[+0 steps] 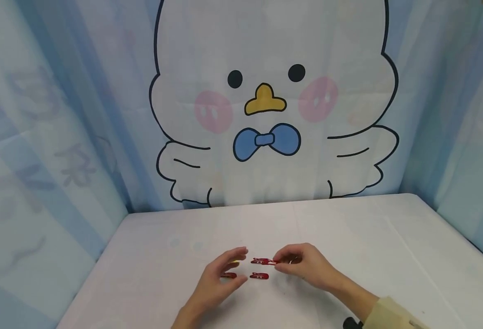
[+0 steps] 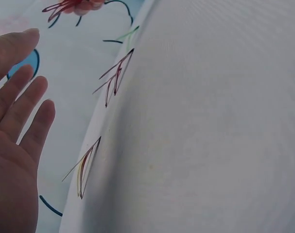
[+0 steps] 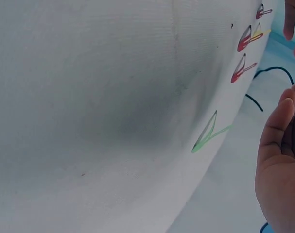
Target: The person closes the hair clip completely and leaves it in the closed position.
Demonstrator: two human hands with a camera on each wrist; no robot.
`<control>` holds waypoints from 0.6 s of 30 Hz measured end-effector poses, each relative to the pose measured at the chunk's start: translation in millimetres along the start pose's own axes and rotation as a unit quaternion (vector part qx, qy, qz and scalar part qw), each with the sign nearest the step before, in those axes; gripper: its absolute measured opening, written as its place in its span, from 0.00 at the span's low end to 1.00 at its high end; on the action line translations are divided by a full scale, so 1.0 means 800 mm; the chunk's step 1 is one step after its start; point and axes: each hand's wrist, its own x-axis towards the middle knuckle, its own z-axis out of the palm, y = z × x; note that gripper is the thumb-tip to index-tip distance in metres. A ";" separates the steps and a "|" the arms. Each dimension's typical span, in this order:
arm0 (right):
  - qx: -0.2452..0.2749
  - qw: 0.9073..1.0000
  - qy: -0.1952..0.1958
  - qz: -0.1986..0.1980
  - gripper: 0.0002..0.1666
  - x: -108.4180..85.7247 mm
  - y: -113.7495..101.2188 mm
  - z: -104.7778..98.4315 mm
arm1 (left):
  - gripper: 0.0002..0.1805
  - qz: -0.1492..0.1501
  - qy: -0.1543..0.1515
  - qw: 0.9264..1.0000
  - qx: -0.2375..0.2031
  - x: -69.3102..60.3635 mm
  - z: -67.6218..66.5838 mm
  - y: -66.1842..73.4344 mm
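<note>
My right hand (image 1: 307, 265) pinches a red snap hair clip (image 1: 262, 261) by one end between thumb and fingers, above the table; in the left wrist view the clip (image 2: 60, 8) looks sprung open. To its left, my left hand (image 1: 220, 278) hovers with fingers spread and holds nothing. Between the hands a red hair clip (image 1: 259, 276) lies on the table. Another red clip (image 1: 228, 275) shows partly behind the left hand, and a bit of a yellow clip (image 1: 236, 261) peeks past its fingers. A green clip (image 3: 205, 136) lies near the right hand, hidden in the head view.
The clips lie on a white-covered table (image 1: 175, 292). A curtain with a cartoon bird (image 1: 266, 173) hangs behind it, and blue curtains (image 1: 52, 183) close the sides. A black object (image 1: 351, 323) shows at the bottom, by the right sleeve (image 1: 391, 315).
</note>
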 end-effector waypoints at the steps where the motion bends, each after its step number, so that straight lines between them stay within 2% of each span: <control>1: 0.003 1.000 -0.002 0.000 0.11 0.001 -0.001 0.001 | 0.28 0.004 -0.001 1.000 0.007 0.001 0.001 0.001; 7: 0.011 1.000 -0.009 0.000 0.09 0.006 -0.006 0.004 | 0.28 0.010 0.000 0.999 0.038 0.004 0.005 0.007; 12: 0.018 1.000 -0.016 0.006 0.09 0.008 -0.009 0.005 | 0.28 0.009 -0.002 0.999 0.038 0.006 0.005 0.009; 18: 0.025 0.999 -0.024 0.008 0.10 0.008 -0.011 0.005 | 0.28 0.025 0.000 0.999 0.029 0.008 0.005 0.010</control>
